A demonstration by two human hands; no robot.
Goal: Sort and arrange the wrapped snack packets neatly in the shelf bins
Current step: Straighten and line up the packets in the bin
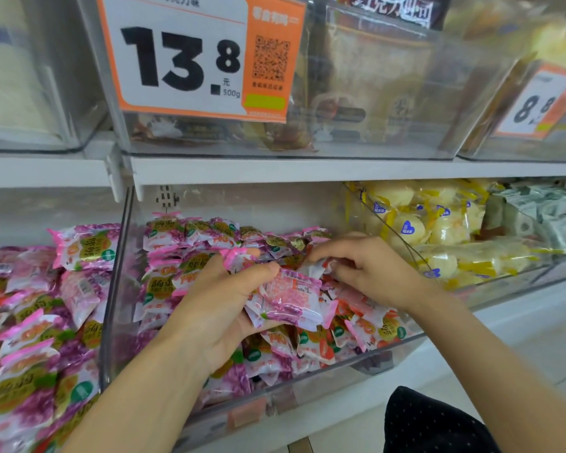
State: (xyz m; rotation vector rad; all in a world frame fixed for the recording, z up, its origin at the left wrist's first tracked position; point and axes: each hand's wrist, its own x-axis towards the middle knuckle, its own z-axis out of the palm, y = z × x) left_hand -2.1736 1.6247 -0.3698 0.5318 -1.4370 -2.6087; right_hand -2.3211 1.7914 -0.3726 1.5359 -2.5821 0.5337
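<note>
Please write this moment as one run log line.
left hand: holds pink packets | right hand: pinches loose packet | place: over clear bin | task: sorting not finished

Left hand [224, 308] grips pink packets [288, 299] over bin [307, 384].

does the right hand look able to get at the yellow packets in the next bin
Probably yes: the right hand is just beside the yellow packets, and their bin looks open on top, though the hand's fingers pinch a packet.
</note>
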